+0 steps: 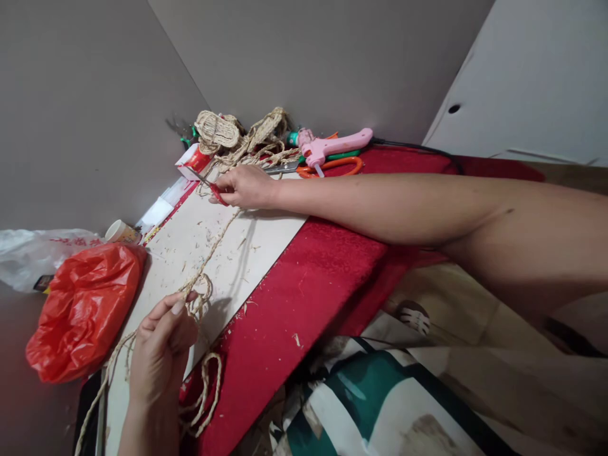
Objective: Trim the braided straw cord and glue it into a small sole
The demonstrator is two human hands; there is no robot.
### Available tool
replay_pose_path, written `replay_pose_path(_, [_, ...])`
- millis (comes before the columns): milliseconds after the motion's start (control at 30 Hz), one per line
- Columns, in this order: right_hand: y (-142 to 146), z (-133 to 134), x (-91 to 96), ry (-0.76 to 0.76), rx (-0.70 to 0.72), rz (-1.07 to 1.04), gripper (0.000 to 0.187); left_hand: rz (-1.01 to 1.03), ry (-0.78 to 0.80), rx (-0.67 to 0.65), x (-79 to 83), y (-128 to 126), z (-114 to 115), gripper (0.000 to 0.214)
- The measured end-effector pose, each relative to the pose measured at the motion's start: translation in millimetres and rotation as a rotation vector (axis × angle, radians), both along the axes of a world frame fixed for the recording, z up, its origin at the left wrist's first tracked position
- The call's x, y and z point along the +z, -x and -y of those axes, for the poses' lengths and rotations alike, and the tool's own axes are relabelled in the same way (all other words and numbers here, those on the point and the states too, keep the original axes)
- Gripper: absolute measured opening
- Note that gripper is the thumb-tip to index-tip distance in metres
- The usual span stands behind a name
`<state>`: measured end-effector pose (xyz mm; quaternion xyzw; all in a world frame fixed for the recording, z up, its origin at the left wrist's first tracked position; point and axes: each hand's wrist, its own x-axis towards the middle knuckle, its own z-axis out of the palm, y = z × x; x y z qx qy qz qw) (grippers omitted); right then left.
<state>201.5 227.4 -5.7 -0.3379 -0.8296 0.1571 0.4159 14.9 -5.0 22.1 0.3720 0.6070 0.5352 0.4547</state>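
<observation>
Pinched in my left hand [164, 332] is a braided straw cord [216, 246], whose loops hang below the fingers and over the table's near edge. From there one length stretches up toward my right hand [247, 187]. That hand is closed around small red-handled scissors [218, 195], with the blades pointing up and left, away from the cord. Whether the right fingers also grip the cord's far end is hidden. Beneath both hands lies a pale board [190, 234] strewn with straw bits.
Bundles of braided cord [218, 132], a pink glue gun [327, 147] with a black cable, and orange-handled scissors [349, 168] lie at the back. An orange-red plastic bag [90, 310] and a paper cup [121, 232] stand left. Red cloth [285, 297] covers the table; grey walls border it.
</observation>
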Motion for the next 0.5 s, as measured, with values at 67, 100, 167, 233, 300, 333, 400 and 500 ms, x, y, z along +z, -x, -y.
replay_pose_path(67, [-0.8, 3.9, 3.3, 0.009, 0.035, -0.097, 0.033, 0.004, -0.003, 0.023, -0.7, 0.2, -0.6, 0.018])
replay_pose_path(100, [-2.0, 7.8, 6.2, 0.001, 0.067, -0.167, 0.035, 0.004, -0.007, 0.035, -1.3, 0.1, -0.9, 0.017])
replay_pose_path(167, [-5.5, 21.1, 13.2, -0.018, 0.162, -0.282, 0.040, 0.001, -0.022, 0.055, -2.5, -0.7, -1.4, 0.016])
replay_pose_path(233, [-10.0, 41.0, 19.2, -0.030, 0.296, -0.288, 0.043, 0.005, -0.037, 0.067, -3.3, -2.3, -1.4, 0.017])
replay_pose_path(300, [-14.1, 63.6, 21.8, -0.057, 0.440, -0.182, 0.043, 0.012, -0.050, 0.068, -3.2, -4.3, -1.0, 0.018])
replay_pose_path(333, [-15.4, 74.1, 21.6, -0.086, 0.502, -0.084, 0.039, 0.021, -0.059, 0.063, -2.7, -5.2, -0.8, 0.019])
replay_pose_path(400, [-16.4, 90.5, 19.4, -0.188, 0.540, 0.123, 0.035, 0.064, -0.075, 0.042, -1.0, -6.2, -0.5, 0.018])
replay_pose_path(500, [-14.6, 101.0, 15.7, -0.308, 0.464, 0.377, 0.035, 0.151, -0.083, 0.014, 1.7, -5.4, -0.3, 0.016])
